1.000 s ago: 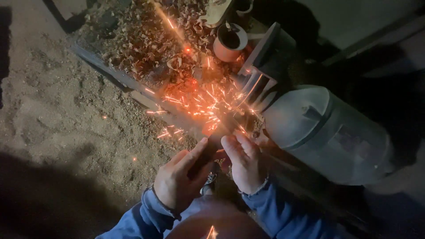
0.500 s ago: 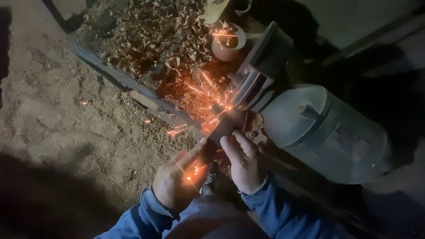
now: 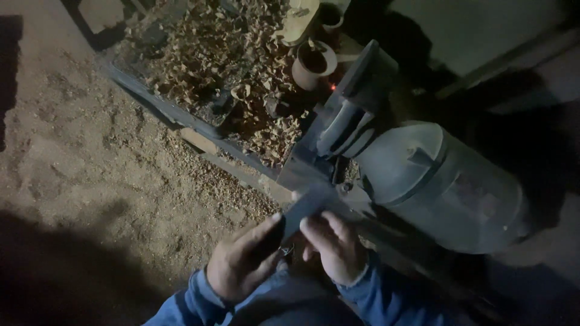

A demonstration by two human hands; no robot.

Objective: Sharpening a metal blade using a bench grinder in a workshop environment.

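The flat dark metal blade (image 3: 311, 205) is clamped in both hands' grip, left hand (image 3: 241, 265) and right hand (image 3: 335, 247), beside the rounded grinder (image 3: 435, 181).

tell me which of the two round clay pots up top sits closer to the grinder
The larger clay pot, the lower of the two, with scraps inside it. It sits right beside the grinder's dark guard, while the smaller pot lies farther up at the frame's top edge.
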